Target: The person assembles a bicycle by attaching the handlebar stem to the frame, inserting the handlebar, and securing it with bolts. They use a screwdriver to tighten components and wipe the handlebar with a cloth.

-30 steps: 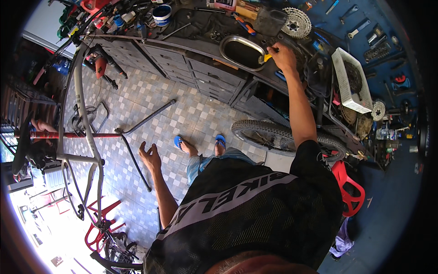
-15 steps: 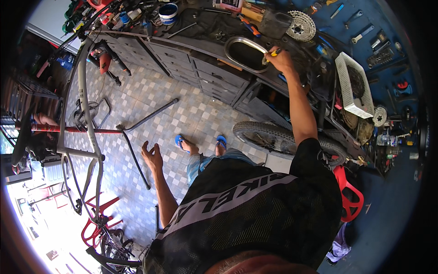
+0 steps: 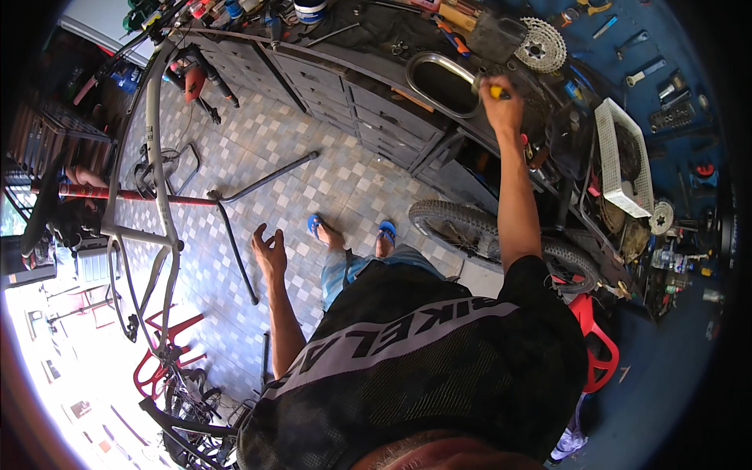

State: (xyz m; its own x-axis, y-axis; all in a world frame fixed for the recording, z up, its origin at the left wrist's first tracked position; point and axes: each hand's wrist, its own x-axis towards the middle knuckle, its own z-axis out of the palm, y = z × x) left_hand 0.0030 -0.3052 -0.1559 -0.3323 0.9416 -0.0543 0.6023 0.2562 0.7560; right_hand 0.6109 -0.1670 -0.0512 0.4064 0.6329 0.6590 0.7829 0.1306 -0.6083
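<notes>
My right hand reaches over the workbench, closed around a small tool with a yellow handle and a dark end; its working end is too small to name. That hand is at the right rim of an oval metal tray with a dark inside. My left hand hangs over the tiled floor with fingers apart and curved, holding nothing. Beyond the tray, pliers with orange and blue handles lie on the bench, and a large bicycle cassette lies to their right.
A bare bicycle frame is held by a red bar of a stand at left, its dark legs spread on the floor. A bicycle wheel leans below the bench. A white perforated basket stands right; tools hang on the blue wall.
The whole view has shifted, with the bench now further right and higher. My right hand stays by the tray's right rim with the yellow-handled tool; my left hand remains open.
</notes>
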